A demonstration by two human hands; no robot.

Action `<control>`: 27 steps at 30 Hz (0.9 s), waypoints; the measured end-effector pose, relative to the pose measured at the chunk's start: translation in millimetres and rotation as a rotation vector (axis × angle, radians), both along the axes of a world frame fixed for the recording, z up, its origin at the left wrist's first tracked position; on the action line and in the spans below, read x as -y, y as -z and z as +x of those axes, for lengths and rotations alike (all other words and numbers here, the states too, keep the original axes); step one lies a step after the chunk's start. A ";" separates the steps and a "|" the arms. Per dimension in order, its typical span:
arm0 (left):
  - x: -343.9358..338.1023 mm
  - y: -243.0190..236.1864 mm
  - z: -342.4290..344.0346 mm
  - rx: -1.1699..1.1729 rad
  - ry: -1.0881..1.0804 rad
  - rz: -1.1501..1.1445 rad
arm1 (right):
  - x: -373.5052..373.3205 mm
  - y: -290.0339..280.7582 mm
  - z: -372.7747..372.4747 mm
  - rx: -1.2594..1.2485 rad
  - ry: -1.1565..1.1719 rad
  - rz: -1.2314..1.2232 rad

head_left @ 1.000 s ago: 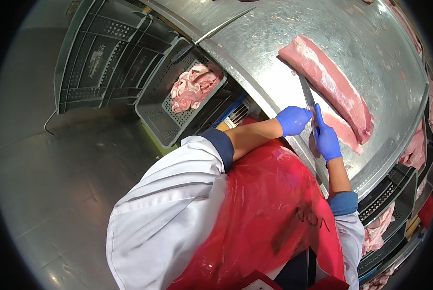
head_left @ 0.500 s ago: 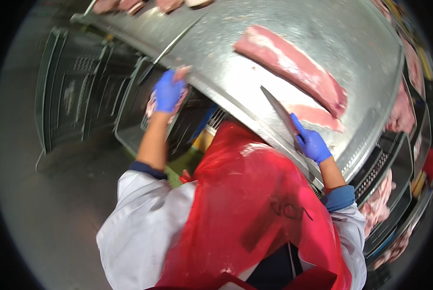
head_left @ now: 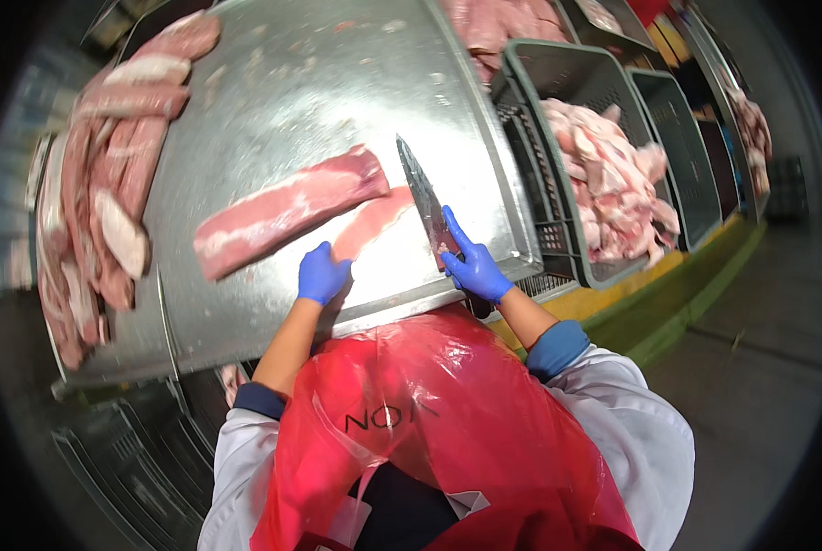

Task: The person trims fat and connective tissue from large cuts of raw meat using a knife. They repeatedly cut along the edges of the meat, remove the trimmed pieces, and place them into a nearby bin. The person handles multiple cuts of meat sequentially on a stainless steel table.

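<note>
My left hand (head_left: 324,274), in a blue glove, is closed at the near end of a thin pale-pink meat slice (head_left: 372,220), gripping its edge. My right hand (head_left: 475,268), also gloved, holds a long knife (head_left: 416,184) that lies almost flat beside the slice, blade pointing away from me. Just beyond the slice, a long pork loin (head_left: 292,207) with a whitish fat streak lies diagonally on the metal work tray (head_left: 282,92).
A pile of long meat pieces (head_left: 108,184) covers the tray's left side, near a thin metal rod (head_left: 163,321). A crate of pale trimmings (head_left: 613,184) stands right, beside another crate (head_left: 682,138); more meat (head_left: 484,28) sits behind. Dark crates (head_left: 122,459) are at lower left.
My left hand has moved from above the trimmings crate, holding a small scrap, back onto the tray at the slice. The knife stays in my right hand. The view has swung rightward.
</note>
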State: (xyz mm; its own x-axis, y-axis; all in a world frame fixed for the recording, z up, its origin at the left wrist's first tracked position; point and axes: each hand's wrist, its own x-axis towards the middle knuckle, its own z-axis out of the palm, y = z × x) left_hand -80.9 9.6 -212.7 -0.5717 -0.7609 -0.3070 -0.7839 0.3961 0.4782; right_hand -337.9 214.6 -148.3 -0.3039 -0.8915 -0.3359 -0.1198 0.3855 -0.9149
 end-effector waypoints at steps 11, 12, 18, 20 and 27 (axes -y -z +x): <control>20.7 -307.6 -190.2 -0.268 0.727 -0.252 | -114.8 3.1 0.0 -0.090 0.375 -0.102; 6.5 -332.5 -217.6 -0.195 0.797 -0.289 | -118.4 -0.1 -0.2 -0.049 0.384 -0.087; -73.8 -327.0 -346.0 -0.329 1.046 -0.256 | -99.5 8.0 3.3 -0.102 0.347 -0.093; -122.9 -307.3 -341.2 -0.381 1.213 -0.076 | -93.2 42.8 3.0 -0.153 0.337 -0.307; 47.1 -123.2 -126.1 -0.421 0.373 -0.070 | -96.0 69.0 -4.9 0.156 0.479 -0.063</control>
